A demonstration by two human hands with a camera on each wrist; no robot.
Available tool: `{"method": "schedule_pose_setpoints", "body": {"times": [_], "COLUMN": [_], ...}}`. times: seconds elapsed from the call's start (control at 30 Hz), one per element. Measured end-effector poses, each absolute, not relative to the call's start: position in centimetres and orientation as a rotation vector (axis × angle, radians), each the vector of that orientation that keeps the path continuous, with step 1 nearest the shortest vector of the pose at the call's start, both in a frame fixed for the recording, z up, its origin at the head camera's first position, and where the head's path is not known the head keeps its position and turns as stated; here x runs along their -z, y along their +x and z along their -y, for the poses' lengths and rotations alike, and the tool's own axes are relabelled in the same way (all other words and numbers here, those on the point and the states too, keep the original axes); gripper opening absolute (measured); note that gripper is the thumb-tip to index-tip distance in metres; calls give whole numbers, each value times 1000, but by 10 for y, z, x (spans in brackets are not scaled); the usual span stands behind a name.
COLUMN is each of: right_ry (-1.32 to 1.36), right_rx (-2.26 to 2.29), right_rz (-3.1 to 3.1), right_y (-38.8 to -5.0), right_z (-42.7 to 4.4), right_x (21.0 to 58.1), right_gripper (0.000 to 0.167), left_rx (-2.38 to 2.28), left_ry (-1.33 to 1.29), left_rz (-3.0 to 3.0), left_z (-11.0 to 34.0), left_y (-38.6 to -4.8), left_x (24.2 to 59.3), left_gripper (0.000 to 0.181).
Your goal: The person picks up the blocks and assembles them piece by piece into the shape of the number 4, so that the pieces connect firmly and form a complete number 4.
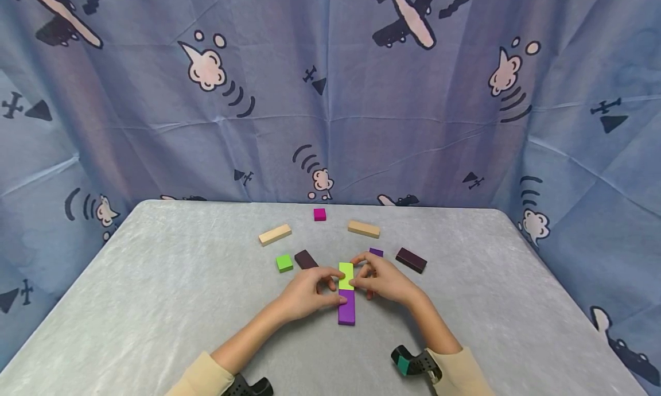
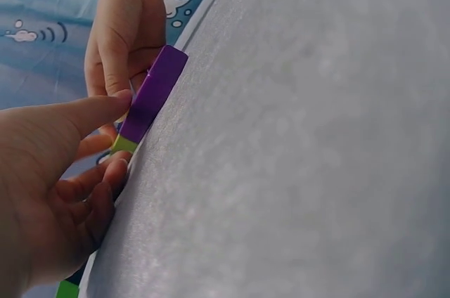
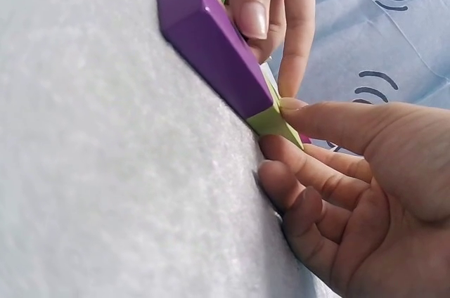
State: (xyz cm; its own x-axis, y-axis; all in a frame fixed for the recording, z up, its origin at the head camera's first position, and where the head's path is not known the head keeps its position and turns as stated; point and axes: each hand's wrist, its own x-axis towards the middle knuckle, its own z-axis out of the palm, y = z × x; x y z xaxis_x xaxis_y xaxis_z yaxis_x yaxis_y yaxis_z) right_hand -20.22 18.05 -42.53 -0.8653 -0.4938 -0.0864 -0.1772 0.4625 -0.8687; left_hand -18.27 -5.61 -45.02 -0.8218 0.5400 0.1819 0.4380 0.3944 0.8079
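Head view: at the lower centre of the frame, a yellow-green rectangular block and a glossy purple rectangular block lie end to end on a pale grey tabletop, the purple one nearer the bottom edge. From the left, the left hand sets its spread index finger against the yellow-green block and its thumb on the purple one, near their joint. From the right, the right hand touches the yellow-green block's right side, thumb and index finger parted. A dark brown rectangular block and a bright green square block lie just beyond the left hand.

Left wrist view: the purple block slants left of centre, the left thumb at its edge; the yellow-green end shows below, by the fingertips.

Right wrist view: the purple block fills the upper centre; the right thumb and index finger touch the yellow-green block at its lower end.
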Motion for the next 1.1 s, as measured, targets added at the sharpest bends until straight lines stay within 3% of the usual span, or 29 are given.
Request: {"method": "schedule_pose_setpoints", "body": {"times": [0.27,1.1], "right_ry": [-547,-495], "right_rx": [1357,1347], "right_rz": [-2384,-2499], "right_y": [-202,-201], "right_z": [-182,-200], "right_x": [424,404], "right_gripper": [45,48], "left_rx": [-1355,-1200], "left_ry": [911,956], "left_rz": [-2601,-2576], "left_z": [57,59], "left_y": [-184,-185], "left_x": [453,443], "left_gripper": [51,51]}}
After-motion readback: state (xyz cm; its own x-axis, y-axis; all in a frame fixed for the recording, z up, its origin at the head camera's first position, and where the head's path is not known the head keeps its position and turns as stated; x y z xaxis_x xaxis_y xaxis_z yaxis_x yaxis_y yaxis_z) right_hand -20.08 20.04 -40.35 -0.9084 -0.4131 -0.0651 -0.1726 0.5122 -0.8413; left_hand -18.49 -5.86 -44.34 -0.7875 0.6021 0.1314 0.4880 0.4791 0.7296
